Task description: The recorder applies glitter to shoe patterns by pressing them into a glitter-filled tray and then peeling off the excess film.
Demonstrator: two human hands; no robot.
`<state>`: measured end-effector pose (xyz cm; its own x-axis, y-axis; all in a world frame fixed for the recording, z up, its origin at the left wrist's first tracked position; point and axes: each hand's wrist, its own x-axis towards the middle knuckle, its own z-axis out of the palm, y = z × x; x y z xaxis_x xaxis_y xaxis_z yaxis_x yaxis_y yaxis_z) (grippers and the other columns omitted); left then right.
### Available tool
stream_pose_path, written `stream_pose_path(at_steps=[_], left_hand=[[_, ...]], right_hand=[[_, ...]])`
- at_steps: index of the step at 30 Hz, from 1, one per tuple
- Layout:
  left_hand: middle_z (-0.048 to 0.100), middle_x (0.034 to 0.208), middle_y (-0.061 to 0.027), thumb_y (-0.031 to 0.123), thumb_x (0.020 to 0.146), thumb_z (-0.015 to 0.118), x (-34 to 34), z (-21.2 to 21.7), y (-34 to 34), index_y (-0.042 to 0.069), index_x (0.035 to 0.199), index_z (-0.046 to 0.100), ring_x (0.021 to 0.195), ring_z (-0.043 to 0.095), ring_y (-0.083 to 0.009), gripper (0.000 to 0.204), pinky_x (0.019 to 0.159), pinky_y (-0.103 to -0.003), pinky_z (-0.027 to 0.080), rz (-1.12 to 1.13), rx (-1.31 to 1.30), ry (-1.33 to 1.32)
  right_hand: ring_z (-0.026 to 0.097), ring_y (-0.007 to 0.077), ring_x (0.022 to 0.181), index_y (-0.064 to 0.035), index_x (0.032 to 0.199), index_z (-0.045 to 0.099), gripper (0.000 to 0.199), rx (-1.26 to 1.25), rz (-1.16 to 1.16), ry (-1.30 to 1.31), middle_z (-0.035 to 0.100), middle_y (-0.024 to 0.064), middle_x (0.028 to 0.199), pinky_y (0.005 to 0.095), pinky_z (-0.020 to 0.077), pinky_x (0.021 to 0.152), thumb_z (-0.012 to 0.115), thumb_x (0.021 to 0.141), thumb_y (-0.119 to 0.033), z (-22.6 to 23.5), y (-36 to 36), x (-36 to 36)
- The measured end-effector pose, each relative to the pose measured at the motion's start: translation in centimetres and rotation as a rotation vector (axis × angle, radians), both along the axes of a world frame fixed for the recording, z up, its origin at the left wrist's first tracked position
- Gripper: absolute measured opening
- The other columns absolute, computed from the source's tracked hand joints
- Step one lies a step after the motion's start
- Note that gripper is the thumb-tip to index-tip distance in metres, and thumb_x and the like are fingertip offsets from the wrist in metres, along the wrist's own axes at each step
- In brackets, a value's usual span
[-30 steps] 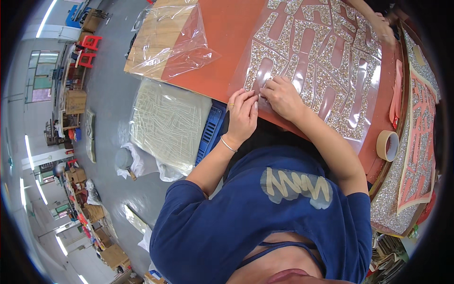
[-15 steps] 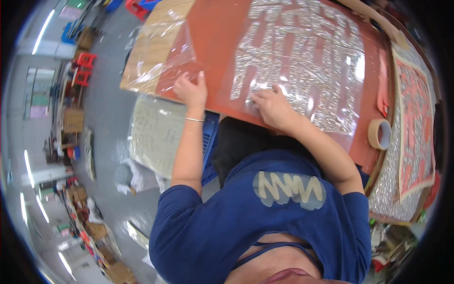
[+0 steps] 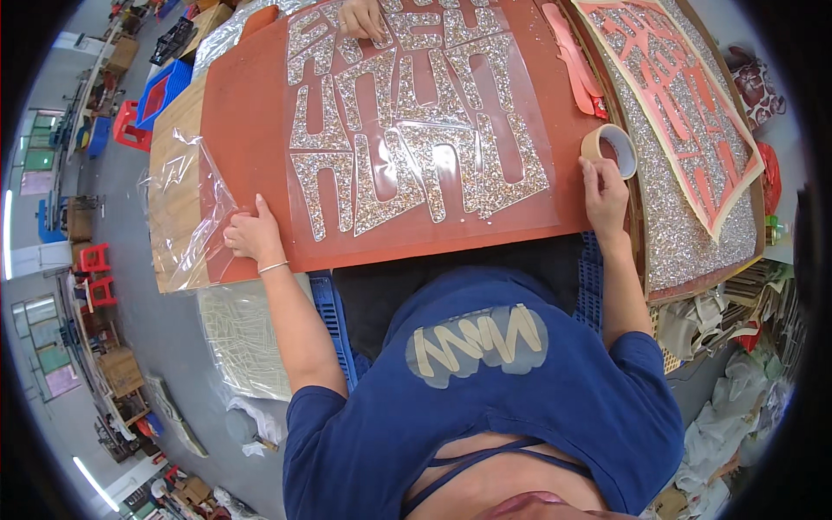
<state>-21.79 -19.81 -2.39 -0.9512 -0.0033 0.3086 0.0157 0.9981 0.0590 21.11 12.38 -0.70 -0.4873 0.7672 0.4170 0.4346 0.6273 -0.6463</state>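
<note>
1. Right hand point(image 3: 606, 195) has moved from glittery sheet point(image 3: 425, 165) to tape roll point(image 3: 593, 144), fingers curled; whether gripping, I cannot tell.
2. Left hand point(image 3: 253, 236) stays by clear film point(image 3: 186, 199), fingers loose.
3. The glittery sheet still lies on red board point(image 3: 251, 130).

1 second ago both hands met at the near edge of the glitter-patterned clear sheet point(image 3: 444, 108); now they are spread wide. The left hand point(image 3: 254, 237) has moved off that sheet to the loose clear film point(image 3: 186, 204) at the tabletop's point(image 3: 251, 113) left side. The right hand point(image 3: 607, 192), on the sheet in both earlier pictures, has shifted to the tan tape roll point(image 3: 593, 141); its fingers meet the near rim, though whether they grip it is hard to tell. A co-worker's hand point(image 3: 361, 17), formerly off the sheet's right side, now reaches over its far part. The view has swung, bringing in pale plastic bags point(image 3: 728, 407) at lower right.
</note>
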Motion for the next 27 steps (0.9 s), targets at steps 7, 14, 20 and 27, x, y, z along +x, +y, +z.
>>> stream_pose_path(at_steps=[7,14,20,27], left_hand=[[0.062,0.096,-0.0218,0.035,0.081,0.061,0.3,1.0,-1.5,0.001,0.084,0.068,0.098,0.056,-0.0406,0.035,0.082,-0.053,0.045,-0.157,-0.071,0.023],[0.063,0.084,-0.0238,0.025,0.08,0.06,1.5,5.0,-5.7,-0.003,0.078,0.067,0.082,0.061,-0.0392,0.029,0.076,-0.049,0.047,-0.246,0.004,-0.172],[0.061,0.088,-0.0196,0.021,0.082,0.062,4.0,6.1,-7.3,-0.002,0.083,0.065,0.085,0.059,-0.0365,0.023,0.079,-0.046,0.046,-0.278,0.052,-0.207],[0.059,0.087,-0.0176,0.015,0.081,0.062,6.1,7.0,-6.8,-0.001,0.081,0.061,0.084,0.058,-0.0355,0.016,0.077,-0.044,0.046,-0.459,0.074,0.027]], right_hand=[[0.06,0.0298,0.087,0.001,0.088,0.061,0.006,0.175,0.193,0.118,0.063,0.0137,0.09,0.0362,0.0479,0.077,0.062,0.082,0.001,0.1,-2.6,-3.3],[0.056,0.0286,0.08,-0.0004,0.084,0.061,0.005,0.113,0.213,0.107,0.06,0.0115,0.083,0.0371,0.0455,0.07,0.065,0.08,-0.001,-0.4,-2.3,-3.2],[0.054,0.0254,0.075,-0.0041,0.092,0.067,0.017,0.132,0.373,-0.019,0.057,0.0088,0.078,0.0345,0.045,0.066,0.068,0.076,0.0,-0.2,-4.4,-3.9],[0.054,0.0282,0.077,-0.003,0.1,0.065,0.024,0.177,0.447,-0.114,0.059,0.0105,0.085,0.0365,0.0451,0.073,0.061,0.079,0.006,-0.6,-6.4,-5.6]])
